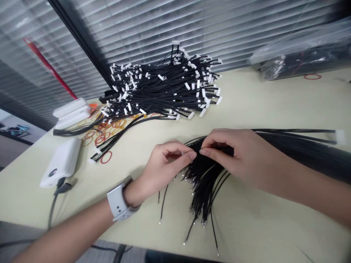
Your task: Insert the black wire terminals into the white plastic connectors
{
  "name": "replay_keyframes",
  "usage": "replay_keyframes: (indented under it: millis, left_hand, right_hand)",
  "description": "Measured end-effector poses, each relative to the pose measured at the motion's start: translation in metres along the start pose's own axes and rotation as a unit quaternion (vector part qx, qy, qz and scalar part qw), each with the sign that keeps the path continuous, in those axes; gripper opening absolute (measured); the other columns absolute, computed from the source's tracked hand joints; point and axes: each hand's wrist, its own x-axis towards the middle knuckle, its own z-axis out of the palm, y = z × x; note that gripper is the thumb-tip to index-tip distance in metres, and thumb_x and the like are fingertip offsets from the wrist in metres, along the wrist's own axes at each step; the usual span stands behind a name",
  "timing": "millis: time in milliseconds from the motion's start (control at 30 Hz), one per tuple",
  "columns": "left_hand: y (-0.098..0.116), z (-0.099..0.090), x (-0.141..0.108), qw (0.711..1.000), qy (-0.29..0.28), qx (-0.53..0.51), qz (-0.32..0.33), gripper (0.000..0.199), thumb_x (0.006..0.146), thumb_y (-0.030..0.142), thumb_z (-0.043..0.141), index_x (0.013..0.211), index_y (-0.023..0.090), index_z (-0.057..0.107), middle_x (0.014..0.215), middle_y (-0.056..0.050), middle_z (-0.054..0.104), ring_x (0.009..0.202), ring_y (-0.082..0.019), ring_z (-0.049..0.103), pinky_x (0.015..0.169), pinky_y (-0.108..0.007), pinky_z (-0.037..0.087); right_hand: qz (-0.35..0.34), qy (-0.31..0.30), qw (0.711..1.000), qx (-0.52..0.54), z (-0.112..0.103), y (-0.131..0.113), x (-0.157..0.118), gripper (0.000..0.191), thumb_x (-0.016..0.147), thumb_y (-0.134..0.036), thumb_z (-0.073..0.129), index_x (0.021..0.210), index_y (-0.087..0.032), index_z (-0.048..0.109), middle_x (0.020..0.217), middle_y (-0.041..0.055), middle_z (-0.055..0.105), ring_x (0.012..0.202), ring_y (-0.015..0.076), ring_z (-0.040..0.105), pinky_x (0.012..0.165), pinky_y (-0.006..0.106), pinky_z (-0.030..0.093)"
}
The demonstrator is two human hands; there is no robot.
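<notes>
Both hands meet over a thick bundle of loose black wires (204,186) with small metal tips, which fans out toward the table's front edge. My left hand (171,160), with a grey watch band on the wrist, pinches thumb and forefinger at the bundle's upper left; what is between them is too small to make out. Close beside it, my right hand (227,148) pinches a thin black wire above the bundle. The wires run on to the right under my right forearm, where a white connector (340,137) ends a few of them.
Behind lies a large pile of black cables (164,87) with white connectors. Rubber bands (102,138), a white power bank (62,160) with a cord, and white boxes (72,111) are at left. A plastic-wrapped bundle (307,58) sits at back right.
</notes>
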Motion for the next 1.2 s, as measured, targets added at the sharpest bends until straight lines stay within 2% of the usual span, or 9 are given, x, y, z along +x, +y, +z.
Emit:
replay_keyframes:
  millis: [267, 467, 600, 700, 767, 833, 1000, 1100, 1200]
  left_hand:
    - [-0.001, -0.001, 0.0, 0.999, -0.012, 0.031, 0.04, 0.009, 0.079, 0.02, 0.061, 0.072, 0.018, 0.068, 0.07, -0.002, 0.06, 0.066, -0.012, 0.055, 0.058, -0.024, 0.044]
    - [-0.001, -0.003, -0.001, 0.998, -0.013, 0.036, 0.047, 0.008, 0.079, 0.019, 0.061, 0.075, 0.017, 0.068, 0.071, -0.002, 0.058, 0.066, -0.012, 0.055, 0.058, -0.024, 0.044]
    - [0.0, -0.003, -0.001, 0.997, -0.015, 0.044, 0.055, 0.009, 0.08, 0.018, 0.061, 0.074, 0.018, 0.067, 0.071, -0.002, 0.058, 0.067, -0.012, 0.055, 0.058, -0.024, 0.045]
    - [0.0, -0.003, -0.001, 0.997, -0.014, 0.055, 0.06, 0.009, 0.08, 0.018, 0.061, 0.074, 0.017, 0.067, 0.072, -0.002, 0.059, 0.067, -0.011, 0.055, 0.059, -0.023, 0.046]
    - [0.001, -0.003, -0.002, 0.997, -0.02, 0.055, 0.049, 0.006, 0.078, 0.02, 0.063, 0.08, 0.017, 0.067, 0.08, -0.003, 0.06, 0.071, -0.012, 0.057, 0.061, -0.022, 0.047]
    - [0.001, -0.005, -0.003, 0.998, -0.034, 0.055, 0.029, 0.015, 0.078, 0.022, 0.063, 0.091, 0.017, 0.066, 0.088, -0.004, 0.06, 0.076, -0.013, 0.057, 0.063, -0.022, 0.048]
    - [0.001, -0.01, -0.003, 0.997, -0.067, 0.035, -0.027, 0.026, 0.087, 0.019, 0.049, 0.111, 0.02, 0.057, 0.083, -0.002, 0.06, 0.073, -0.011, 0.054, 0.064, -0.021, 0.046]
    - [0.001, -0.011, -0.001, 0.997, -0.06, -0.001, -0.049, 0.03, 0.085, 0.016, 0.052, 0.115, 0.019, 0.052, 0.091, -0.003, 0.063, 0.081, -0.012, 0.057, 0.069, -0.022, 0.045]
    - [0.002, -0.01, 0.0, 0.997, -0.031, -0.007, -0.067, 0.026, 0.084, 0.015, 0.054, 0.11, 0.019, 0.05, 0.084, -0.002, 0.064, 0.077, -0.013, 0.057, 0.067, -0.022, 0.044]
  right_hand:
    - [0.013, -0.067, 0.997, 0.043, -0.003, 0.004, 0.0, 0.023, 0.086, -0.032, 0.046, 0.073, -0.022, 0.061, 0.06, -0.0036, 0.058, 0.049, 0.0088, 0.046, 0.044, 0.023, 0.031]
    - [-0.016, -0.026, 0.999, 0.027, 0.002, 0.003, -0.002, 0.018, 0.086, -0.025, 0.048, 0.072, -0.021, 0.06, 0.061, -0.005, 0.058, 0.05, 0.0076, 0.046, 0.05, 0.023, 0.032]
    - [-0.023, -0.02, 0.999, 0.032, 0.005, 0.002, -0.002, 0.017, 0.086, -0.024, 0.049, 0.075, -0.021, 0.061, 0.067, -0.0048, 0.061, 0.056, 0.0075, 0.05, 0.053, 0.022, 0.034]
    - [-0.033, -0.01, 0.999, 0.028, 0.007, 0.002, -0.002, 0.016, 0.086, -0.022, 0.049, 0.074, -0.021, 0.06, 0.065, -0.0054, 0.06, 0.054, 0.0066, 0.048, 0.052, 0.022, 0.033]
    - [-0.034, -0.008, 0.999, 0.027, 0.008, 0.003, -0.002, 0.016, 0.085, -0.021, 0.05, 0.072, -0.021, 0.06, 0.062, -0.0059, 0.059, 0.05, 0.006, 0.045, 0.05, 0.022, 0.032]
    - [-0.025, -0.01, 0.999, 0.032, 0.007, 0.004, -0.002, 0.018, 0.085, -0.022, 0.05, 0.07, -0.02, 0.06, 0.059, -0.0064, 0.057, 0.048, 0.0057, 0.042, 0.048, 0.022, 0.031]
    - [0.015, -0.021, 0.999, 0.045, 0.003, 0.008, -0.002, 0.019, 0.084, -0.026, 0.05, 0.07, -0.021, 0.06, 0.055, -0.007, 0.054, 0.045, 0.0053, 0.038, 0.042, 0.02, 0.027]
    - [0.03, -0.02, 0.999, 0.04, 0.002, 0.009, -0.002, 0.02, 0.084, -0.028, 0.05, 0.069, -0.021, 0.061, 0.052, -0.0072, 0.052, 0.043, 0.0048, 0.035, 0.039, 0.02, 0.025]
    - [0.019, -0.008, 0.999, 0.031, 0.003, 0.008, -0.002, 0.018, 0.083, -0.025, 0.052, 0.068, -0.02, 0.06, 0.051, -0.008, 0.053, 0.041, 0.0037, 0.035, 0.04, 0.019, 0.025]
